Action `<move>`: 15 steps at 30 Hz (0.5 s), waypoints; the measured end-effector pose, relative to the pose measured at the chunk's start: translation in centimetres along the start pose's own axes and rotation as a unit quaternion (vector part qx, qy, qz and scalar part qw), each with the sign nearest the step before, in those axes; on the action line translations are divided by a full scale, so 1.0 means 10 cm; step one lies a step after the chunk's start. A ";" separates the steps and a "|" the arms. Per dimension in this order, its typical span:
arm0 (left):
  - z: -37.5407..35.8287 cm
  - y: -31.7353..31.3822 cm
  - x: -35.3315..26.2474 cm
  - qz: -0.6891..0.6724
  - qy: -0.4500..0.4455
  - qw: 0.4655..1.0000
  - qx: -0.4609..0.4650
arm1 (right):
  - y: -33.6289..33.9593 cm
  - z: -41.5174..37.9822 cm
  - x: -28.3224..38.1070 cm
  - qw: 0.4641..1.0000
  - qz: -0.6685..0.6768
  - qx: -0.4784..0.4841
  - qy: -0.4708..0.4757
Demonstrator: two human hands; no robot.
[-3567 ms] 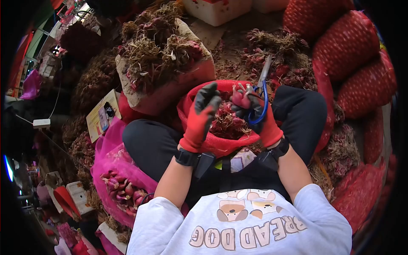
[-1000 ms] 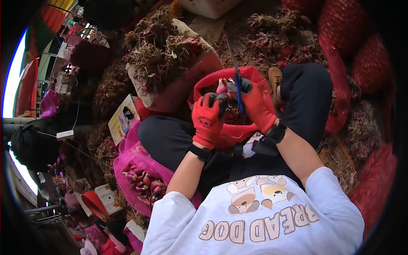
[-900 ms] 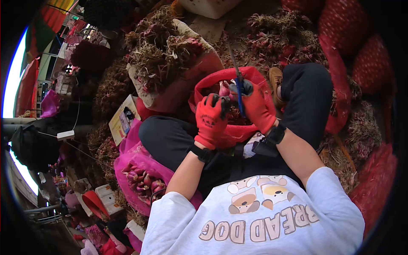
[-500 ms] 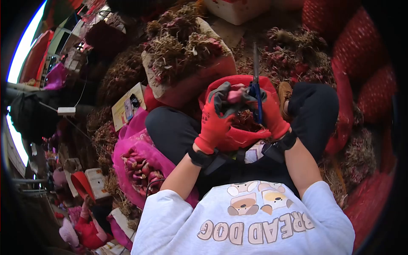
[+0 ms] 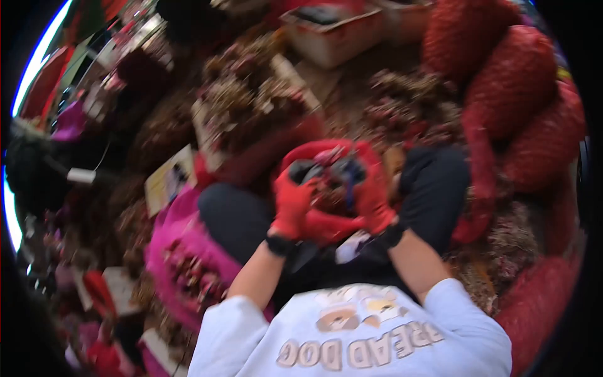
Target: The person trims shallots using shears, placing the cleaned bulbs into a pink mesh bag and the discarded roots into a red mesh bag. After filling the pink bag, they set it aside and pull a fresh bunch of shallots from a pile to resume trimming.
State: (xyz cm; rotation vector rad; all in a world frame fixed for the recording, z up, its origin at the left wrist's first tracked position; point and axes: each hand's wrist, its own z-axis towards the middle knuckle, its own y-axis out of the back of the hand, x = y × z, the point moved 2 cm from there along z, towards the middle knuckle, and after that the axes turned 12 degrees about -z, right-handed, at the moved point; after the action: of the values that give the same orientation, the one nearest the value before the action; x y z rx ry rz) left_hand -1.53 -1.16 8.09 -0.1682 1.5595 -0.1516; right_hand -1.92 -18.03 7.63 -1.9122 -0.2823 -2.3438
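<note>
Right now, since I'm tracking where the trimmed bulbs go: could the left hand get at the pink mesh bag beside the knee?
Probably yes. The left hand is over the red sack in the lap, and the pink mesh bag lies open just below-left with nothing visibly between, though the picture is blurred.

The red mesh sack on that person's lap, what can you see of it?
The sack looks like red netting, its mouth rolled open into a thick rim and facing up. It sits between the black-trousered legs of the seated person. Both red-gloved hands are over its opening, the left hand at the near-left rim, the right hand at the right rim. The picture is blurred, so its contents are unclear.
</note>
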 end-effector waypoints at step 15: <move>-0.08 -0.29 0.08 -0.172 0.032 0.969 0.176 | -0.20 -0.12 -0.34 0.974 0.193 -0.093 -0.075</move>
State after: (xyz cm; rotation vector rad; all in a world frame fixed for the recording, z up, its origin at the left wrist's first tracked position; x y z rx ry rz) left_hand -2.34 -4.18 7.85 -0.1525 1.5298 -0.7082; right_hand -2.75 -16.41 3.90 -2.0084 0.2872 -2.0356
